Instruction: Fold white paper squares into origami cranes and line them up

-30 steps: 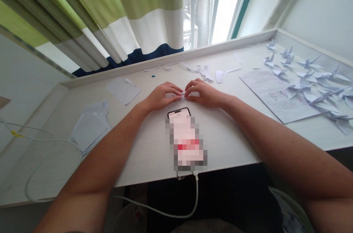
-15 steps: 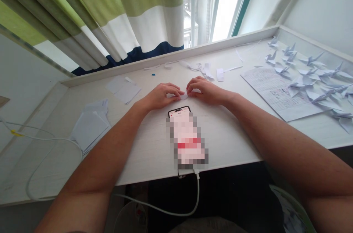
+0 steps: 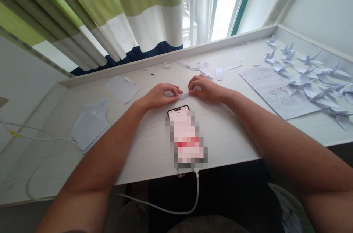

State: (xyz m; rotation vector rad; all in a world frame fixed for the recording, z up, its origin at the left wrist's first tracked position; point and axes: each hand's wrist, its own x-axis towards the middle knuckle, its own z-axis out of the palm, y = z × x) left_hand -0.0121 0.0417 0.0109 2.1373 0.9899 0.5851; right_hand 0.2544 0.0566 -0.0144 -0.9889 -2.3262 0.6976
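Note:
A small folded piece of white paper (image 3: 183, 96) is held low over the white desk, just beyond the phone. My left hand (image 3: 164, 95) pinches its left end between thumb and fingers. At the other end, my right hand (image 3: 203, 89) grips the paper with its fingertips, the fingers curled. Part of the paper is hidden by the fingertips. Between my forearms lies a phone (image 3: 185, 133), its screen lit pink and partly blurred, with a white cable plugged into its near end.
Several folded paper cranes (image 3: 311, 75) cover the right side, some on a written sheet (image 3: 264, 89). Stacks of cut paper (image 3: 89, 126) and loose sheets (image 3: 124, 89) lie left. Paper strips (image 3: 204, 68) lie at the back. A white cable (image 3: 198, 196) loops below the desk edge.
My hands have drawn slightly apart, and more of the folded paper shows between them. The whole view has shifted a little.

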